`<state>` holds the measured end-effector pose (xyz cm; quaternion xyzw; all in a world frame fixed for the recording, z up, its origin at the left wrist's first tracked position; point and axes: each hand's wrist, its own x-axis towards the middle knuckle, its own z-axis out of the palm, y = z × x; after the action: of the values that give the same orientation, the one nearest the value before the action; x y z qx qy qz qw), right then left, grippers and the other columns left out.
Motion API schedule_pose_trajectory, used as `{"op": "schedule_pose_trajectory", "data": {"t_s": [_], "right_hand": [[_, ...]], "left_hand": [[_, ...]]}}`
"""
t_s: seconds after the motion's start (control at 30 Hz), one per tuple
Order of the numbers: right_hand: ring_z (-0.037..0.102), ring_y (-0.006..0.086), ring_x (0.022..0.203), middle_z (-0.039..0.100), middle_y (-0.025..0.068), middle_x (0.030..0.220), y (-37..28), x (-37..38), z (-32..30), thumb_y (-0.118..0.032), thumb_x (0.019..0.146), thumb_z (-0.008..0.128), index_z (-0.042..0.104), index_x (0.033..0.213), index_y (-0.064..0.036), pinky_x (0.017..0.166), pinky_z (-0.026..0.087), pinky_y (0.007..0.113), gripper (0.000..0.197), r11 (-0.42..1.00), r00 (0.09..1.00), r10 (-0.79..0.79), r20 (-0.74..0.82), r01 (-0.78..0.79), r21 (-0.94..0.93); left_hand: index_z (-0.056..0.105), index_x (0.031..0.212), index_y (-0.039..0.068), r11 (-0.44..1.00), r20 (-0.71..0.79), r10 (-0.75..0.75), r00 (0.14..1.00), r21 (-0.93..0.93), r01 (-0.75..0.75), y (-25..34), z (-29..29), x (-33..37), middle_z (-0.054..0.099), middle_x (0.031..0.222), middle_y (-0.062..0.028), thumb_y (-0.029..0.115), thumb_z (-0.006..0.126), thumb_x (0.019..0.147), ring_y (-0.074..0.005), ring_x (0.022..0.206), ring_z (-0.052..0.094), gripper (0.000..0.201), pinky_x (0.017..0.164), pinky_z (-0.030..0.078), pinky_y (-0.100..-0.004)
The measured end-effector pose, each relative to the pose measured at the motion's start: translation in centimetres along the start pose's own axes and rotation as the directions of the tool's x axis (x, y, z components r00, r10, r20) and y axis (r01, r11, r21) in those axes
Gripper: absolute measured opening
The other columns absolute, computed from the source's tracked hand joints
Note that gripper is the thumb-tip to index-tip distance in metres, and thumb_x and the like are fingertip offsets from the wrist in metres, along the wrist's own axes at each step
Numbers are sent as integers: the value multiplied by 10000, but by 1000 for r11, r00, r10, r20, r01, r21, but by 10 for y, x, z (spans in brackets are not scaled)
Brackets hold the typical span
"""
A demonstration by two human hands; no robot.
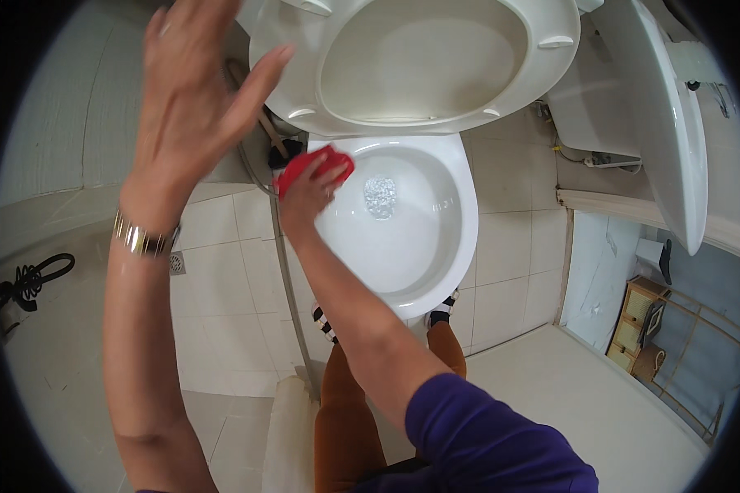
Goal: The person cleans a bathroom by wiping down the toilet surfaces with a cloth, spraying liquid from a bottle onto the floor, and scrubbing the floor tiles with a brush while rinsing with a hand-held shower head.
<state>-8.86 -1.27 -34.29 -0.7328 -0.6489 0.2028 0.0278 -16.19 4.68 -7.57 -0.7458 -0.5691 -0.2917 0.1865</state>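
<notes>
A white toilet bowl (353, 283) stands in front of me, with water at its bottom. Its seat (543, 70) and lid are raised. My right hand (308, 197) is closed on a red cloth (329, 164) at the bowl's left rim; the arm reaches across from the lower right. My left hand (193, 99) is held up at the upper left, thumb spread from the fingers, nothing visible in it. Its fingertips partly leave the picture. A metal-banded watch or bracelet (140, 236) circles the left wrist.
Behind the red cloth stands a dark brush-like thing (284, 152) with a wooden handle, beside a hose. A white washbasin (674, 140) juts in at the right. A floor drain (177, 263) lies left of the bowl. A black coiled cord (33, 281) is at far left.
</notes>
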Motion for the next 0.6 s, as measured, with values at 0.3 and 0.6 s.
{"op": "schedule_pose_trajectory", "data": {"t_s": [0.3, 0.6], "right_hand": [[433, 430, 1153, 239, 316, 1369, 213, -131, -15, -107, 765, 562, 408, 1309, -50, 936, 373, 486, 568, 543, 524, -839, 146, 798, 261], [312, 329, 1290, 372, 80, 1369, 304, 160, -128, -38, 724, 560, 466, 1246, -170, 1021, 322, 465, 547, 110, 220, -847, 483, 963, -246]], "left_hand": [[335, 1348, 146, 882, 369, -464, 805, 104, 460, 59, -71, -151, 349, 1394, -158, 56, 671, 698, -336, 1305, 304, 737, 1056, 151, -545], [404, 1279, 103, 515, 496, -756, 428, 46, 856, 148, -62, -238, 368, 1361, -143, 115, 662, 718, -353, 1302, 268, 617, 1052, 120, -539]]}}
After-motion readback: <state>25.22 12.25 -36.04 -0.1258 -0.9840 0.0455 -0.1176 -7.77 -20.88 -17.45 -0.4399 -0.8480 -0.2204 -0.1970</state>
